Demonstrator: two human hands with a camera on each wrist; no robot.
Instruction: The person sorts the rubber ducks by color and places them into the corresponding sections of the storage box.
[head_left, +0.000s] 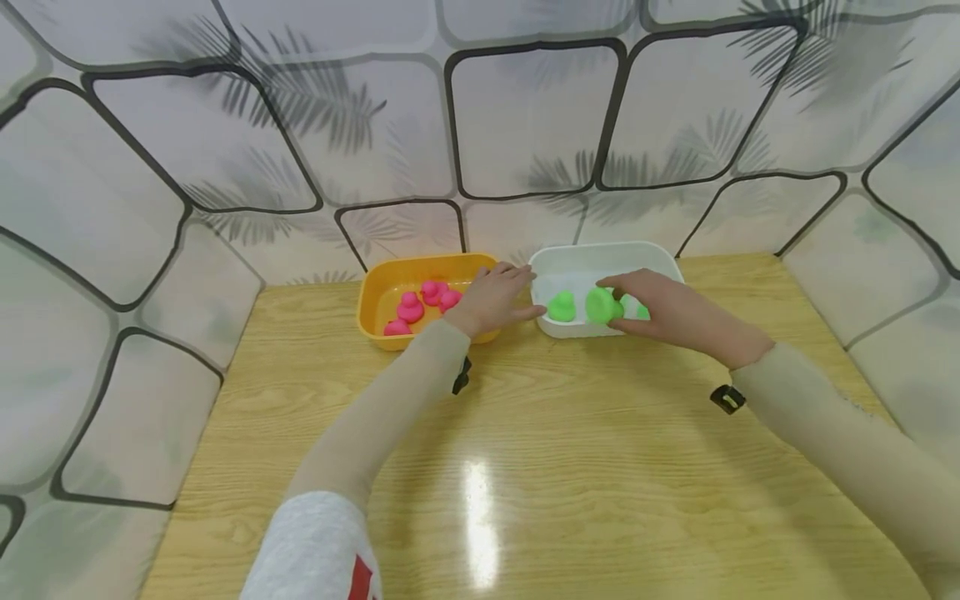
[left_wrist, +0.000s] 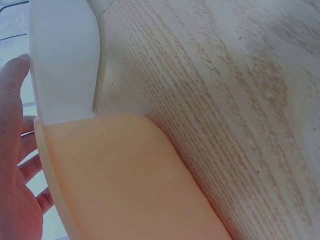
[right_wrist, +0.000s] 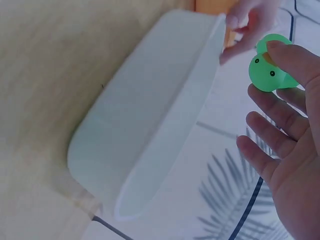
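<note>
My right hand (head_left: 678,312) pinches a green rubber duck (head_left: 601,307) between thumb and fingers, up above the white bin (head_left: 581,331). In the right wrist view the held duck (right_wrist: 261,75) shows its eyes and orange beak, while the other fingers spread below it. Another green duck (head_left: 562,307) lies in the white bin, and a bit of green also shows beside the right fingers. My left hand (head_left: 495,300) reaches across the right end of the orange bin (head_left: 369,308), fingers extended and holding nothing, its thumb at the white bin's rim. Several pink rubber ducks (head_left: 411,308) lie in the orange bin.
The two bins stand side by side at the back of the wooden table (head_left: 570,467), close to a patterned wall covering (head_left: 536,121) that also rises along both sides. The orange bin's wall (left_wrist: 125,175) nearly meets the white one's end in the left wrist view.
</note>
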